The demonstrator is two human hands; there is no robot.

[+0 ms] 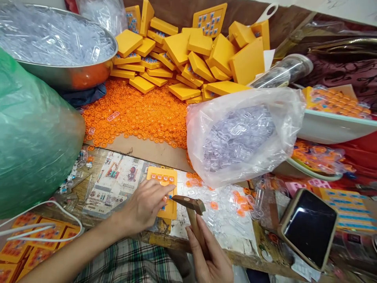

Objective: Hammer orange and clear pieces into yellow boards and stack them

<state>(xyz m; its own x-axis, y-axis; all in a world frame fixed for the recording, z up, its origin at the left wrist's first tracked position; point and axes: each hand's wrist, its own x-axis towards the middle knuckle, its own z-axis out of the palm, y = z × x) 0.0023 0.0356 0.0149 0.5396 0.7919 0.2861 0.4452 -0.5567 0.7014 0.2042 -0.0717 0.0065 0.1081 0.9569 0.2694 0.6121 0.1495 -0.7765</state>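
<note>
My left hand [144, 206] rests on a yellow square tray [165, 190] lying flat on the work board, fingertips pressed on its studded face. My right hand [210, 255] is wrapped round the wooden handle of a small hammer [190, 204], whose metal head hovers just right of the tray. Loose orange rings [141, 116] are spread over the cardboard behind the tray. A clear bag of transparent plastic pieces [238, 135] sits to the right of them. Clear pieces and a few orange rings [229, 204] lie scattered beside the hammer.
A heap of yellow trays [194, 55] fills the back. A metal bowl of clear pieces [67, 74] stands back left above a green plastic bag [32, 137]. A phone [309, 226] lies front right. White trays of orange parts [332, 125] are at the right edge.
</note>
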